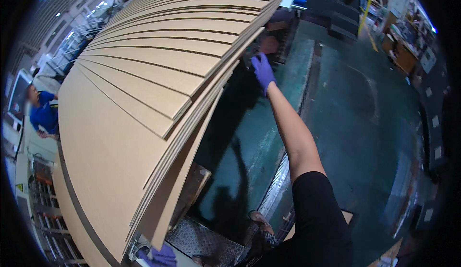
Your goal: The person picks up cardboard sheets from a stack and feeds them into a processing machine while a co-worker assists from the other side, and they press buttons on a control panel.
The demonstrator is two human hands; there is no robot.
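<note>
A long fanned row of tan corrugated cardboard sheets [120, 108] runs from the lower left up to the top, the sheets overlapping with their edges stepped. My right hand [263, 72], in a purple glove, reaches out over the floor beside the right edges of the sheets. Its fingers are stretched out and hold nothing; a small gap separates it from the cardboard. At the bottom, my left hand [163, 256], also in a purple glove, is beside the lower corner of the near sheets. Its fingers are partly cut off by the frame, so its grip is unclear.
A co-worker in a blue shirt [44, 115] stands beyond the sheets at the left, near a machine with rollers [50, 219]. A metal tread plate [204, 240] lies by my feet. A toothed rail [277, 178] crosses the green floor [355, 137].
</note>
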